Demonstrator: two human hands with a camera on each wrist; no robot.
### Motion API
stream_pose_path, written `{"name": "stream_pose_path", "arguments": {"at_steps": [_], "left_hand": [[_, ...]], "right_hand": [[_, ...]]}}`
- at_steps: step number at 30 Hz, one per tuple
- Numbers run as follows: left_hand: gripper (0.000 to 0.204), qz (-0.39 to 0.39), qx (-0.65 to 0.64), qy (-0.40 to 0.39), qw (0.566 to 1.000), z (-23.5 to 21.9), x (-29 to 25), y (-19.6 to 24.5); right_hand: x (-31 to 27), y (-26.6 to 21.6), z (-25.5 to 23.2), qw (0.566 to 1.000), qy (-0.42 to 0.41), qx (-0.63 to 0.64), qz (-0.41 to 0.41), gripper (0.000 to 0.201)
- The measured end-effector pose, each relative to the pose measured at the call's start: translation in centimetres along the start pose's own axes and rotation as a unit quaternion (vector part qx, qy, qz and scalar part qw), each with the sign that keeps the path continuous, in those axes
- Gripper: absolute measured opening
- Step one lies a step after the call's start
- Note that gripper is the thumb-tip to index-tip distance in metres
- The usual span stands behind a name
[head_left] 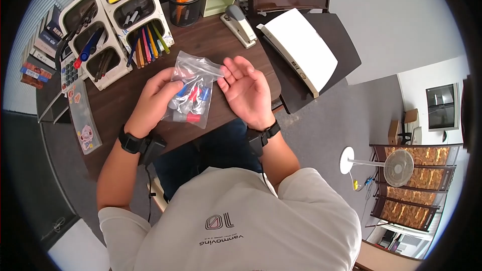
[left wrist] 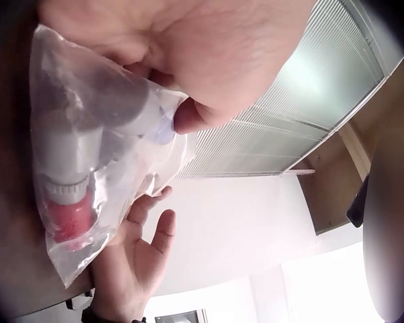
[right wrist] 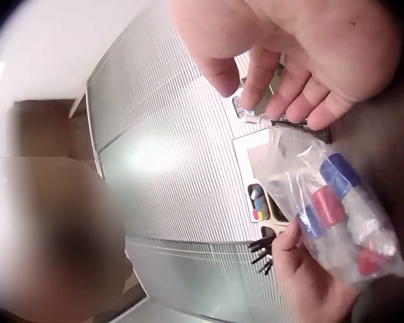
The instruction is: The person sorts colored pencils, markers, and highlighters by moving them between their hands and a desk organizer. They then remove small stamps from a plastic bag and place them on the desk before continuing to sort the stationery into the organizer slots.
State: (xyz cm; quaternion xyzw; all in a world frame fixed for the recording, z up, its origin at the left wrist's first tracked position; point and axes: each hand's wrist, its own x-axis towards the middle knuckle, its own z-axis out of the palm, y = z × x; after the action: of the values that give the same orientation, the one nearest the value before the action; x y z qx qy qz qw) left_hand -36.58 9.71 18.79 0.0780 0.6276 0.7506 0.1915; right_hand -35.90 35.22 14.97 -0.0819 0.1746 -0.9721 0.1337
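A clear plastic bag [head_left: 193, 110] with several capped bottles or markers, red and blue, hangs over the table's near part. My left hand [head_left: 153, 101] pinches its left side, thumb on top. In the left wrist view the bag [left wrist: 74, 155] shows a red cap low down, below the left hand [left wrist: 202, 54]. My right hand [head_left: 248, 93], palm up with fingers loosely bent, is beside the bag's upper right corner; whether the fingertips touch it is hard to tell. In the right wrist view the right hand [right wrist: 296, 54] is above the bag [right wrist: 337, 215], its fingers relaxed.
Along the back stand a white organizer [head_left: 108, 70] with pens and pencils, a black mesh cup [head_left: 185, 14] with orange scissors, and a stapler [head_left: 239, 26]. A white box [head_left: 304, 50] lies to the right, a sticker-covered pouch [head_left: 84, 120] to the left.
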Motion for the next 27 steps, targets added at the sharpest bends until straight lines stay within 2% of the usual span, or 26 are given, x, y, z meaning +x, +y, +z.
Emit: {"name": "stream_pose_path", "arguments": {"at_steps": [2,3,5,7,9,10,12,14,18,21,24,27], "left_hand": [[0.034,0.010,0.006,-0.011,1.000,-0.2,0.1,-0.3],[0.034,0.010,0.004,-0.007,1.000,-0.1,-0.1,-0.3],[0.025,0.040,-0.008,0.020,0.999,0.5,-0.1,-0.1],[0.025,0.049,-0.002,0.019,0.999,0.7,-0.1,0.0],[0.025,0.054,0.002,0.018,0.998,0.8,-0.1,-0.3],[0.025,0.059,0.011,-0.005,0.998,0.8,-0.1,-0.4],[0.027,0.065,0.020,-0.028,0.997,0.5,0.1,-0.5],[0.037,0.028,0.089,-0.060,0.994,0.1,0.1,-0.6],[0.039,0.028,0.058,-0.069,0.996,0.5,0.1,-0.3],[0.033,0.047,0.015,-0.035,0.998,0.7,0.1,-0.3],[0.028,0.085,-0.001,0.016,0.996,0.4,0.3,-0.3],[0.026,0.123,-0.034,0.024,0.992,-0.8,0.8,-1.4]], "right_hand": [[0.2,0.4,0.8,0.989,0.043,-0.140,-0.020,0.043],[0.2,0.8,1.1,0.989,0.043,-0.139,-0.016,0.043],[0.1,1.8,2.3,0.949,0.002,-0.313,-0.037,0.052],[-0.2,2.3,3.3,0.937,0.004,-0.347,-0.021,0.056],[-0.5,2.9,3.5,0.907,0.010,-0.420,-0.033,0.049],[-0.6,2.9,3.0,0.895,0.030,-0.443,-0.046,0.034],[-0.6,2.5,1.4,0.910,0.035,-0.412,-0.028,0.029],[-0.4,2.6,1.6,0.928,0.053,-0.367,-0.018,0.029],[-0.2,2.2,2.1,0.952,0.048,-0.303,0.017,0.027],[0.0,2.3,2.7,0.963,0.043,-0.265,0.010,0.027],[-0.2,2.6,4.0,0.944,0.059,-0.324,-0.017,0.026],[-0.4,3.0,3.4,0.878,-0.005,-0.479,-0.014,0.029]]}}
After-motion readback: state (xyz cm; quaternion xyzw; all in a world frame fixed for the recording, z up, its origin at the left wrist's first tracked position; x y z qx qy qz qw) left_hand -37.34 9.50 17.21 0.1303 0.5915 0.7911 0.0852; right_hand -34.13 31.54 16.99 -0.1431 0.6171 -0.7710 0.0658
